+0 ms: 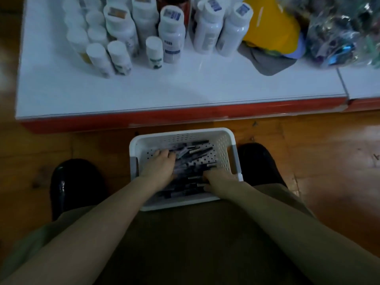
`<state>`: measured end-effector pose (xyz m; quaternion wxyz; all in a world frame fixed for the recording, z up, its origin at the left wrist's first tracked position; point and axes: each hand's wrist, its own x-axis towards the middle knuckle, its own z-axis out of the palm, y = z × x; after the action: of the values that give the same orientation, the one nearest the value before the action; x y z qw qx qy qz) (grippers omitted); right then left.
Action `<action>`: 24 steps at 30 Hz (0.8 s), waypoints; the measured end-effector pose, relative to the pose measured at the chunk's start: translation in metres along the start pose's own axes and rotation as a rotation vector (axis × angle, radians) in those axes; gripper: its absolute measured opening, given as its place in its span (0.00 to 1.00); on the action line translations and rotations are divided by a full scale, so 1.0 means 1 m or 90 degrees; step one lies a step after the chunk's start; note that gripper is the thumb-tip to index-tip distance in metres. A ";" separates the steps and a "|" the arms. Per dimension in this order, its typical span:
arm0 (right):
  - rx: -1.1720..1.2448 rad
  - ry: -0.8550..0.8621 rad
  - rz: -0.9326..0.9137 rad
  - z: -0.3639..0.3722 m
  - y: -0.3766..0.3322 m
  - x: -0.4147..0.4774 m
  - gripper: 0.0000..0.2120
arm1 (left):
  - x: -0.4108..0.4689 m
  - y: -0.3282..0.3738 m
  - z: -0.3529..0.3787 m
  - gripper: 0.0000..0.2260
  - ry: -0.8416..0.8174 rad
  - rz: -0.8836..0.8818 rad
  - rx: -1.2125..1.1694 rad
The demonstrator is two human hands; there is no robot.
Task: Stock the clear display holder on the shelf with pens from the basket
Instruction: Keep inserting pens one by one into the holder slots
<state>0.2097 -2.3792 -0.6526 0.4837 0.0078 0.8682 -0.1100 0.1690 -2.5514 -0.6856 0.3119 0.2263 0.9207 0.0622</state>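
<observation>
Fingers of a person's left hand (159,166) reach down among the pens (193,153), the tips lost in the blurred pile, so whether they grip any pen or merely lie on them cannot be told. The right hand (218,182), just beside it on the near side of the heap, bends its fingers toward the pens, and here too the blur hides whether anything is pinched. Both bare forearms run down from the camera into a white perforated basket (181,134) that holds the pens, dark barrels with pale ends lying loose and crosswise over its floor. The basket sits on a wooden floor (329,153) between two black shoes (76,182), its near edge covered by the person's olive garment (185,243). Just beyond the basket runs a low white shelf (185,89) with a red front edge. At the back of the shelf stand white bottles (172,33) of several sizes, clustered to the left and centre. To their right lie a yellow item (271,27) atop a grey cap (267,62), and a crinkled clear plastic bag (339,33) of mixed goods at the far right
</observation>
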 end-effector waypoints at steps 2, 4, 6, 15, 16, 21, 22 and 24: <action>-0.024 -0.005 -0.016 0.001 0.000 0.002 0.14 | -0.002 -0.002 0.000 0.24 -0.038 -0.010 -0.008; -0.038 -0.011 -0.021 0.005 0.000 0.005 0.13 | -0.004 -0.001 -0.001 0.19 -0.061 -0.015 -0.061; -0.052 -0.022 -0.028 0.004 0.001 0.005 0.12 | -0.004 0.000 -0.003 0.15 -0.068 -0.019 -0.134; 0.225 0.143 -0.111 -0.055 0.020 -0.060 0.12 | -0.025 0.010 -0.051 0.10 -0.100 -0.022 -0.343; 0.258 0.170 -0.120 -0.061 0.021 -0.072 0.11 | -0.032 0.011 -0.059 0.11 -0.096 -0.020 -0.367; 0.373 0.244 -0.163 -0.094 0.021 -0.138 0.04 | -0.078 0.028 -0.111 0.12 -0.070 0.026 -0.361; 0.387 0.256 -0.168 -0.101 0.022 -0.150 0.04 | -0.088 0.031 -0.122 0.10 -0.058 0.036 -0.344; 0.449 0.277 -0.169 -0.117 0.022 -0.174 0.04 | -0.108 0.037 -0.146 0.04 -0.016 0.053 -0.338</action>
<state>0.2071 -2.3180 -0.4510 0.2392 0.0839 0.8528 -0.4566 0.1710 -2.5639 -0.5008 0.3687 0.1748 0.8581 0.3118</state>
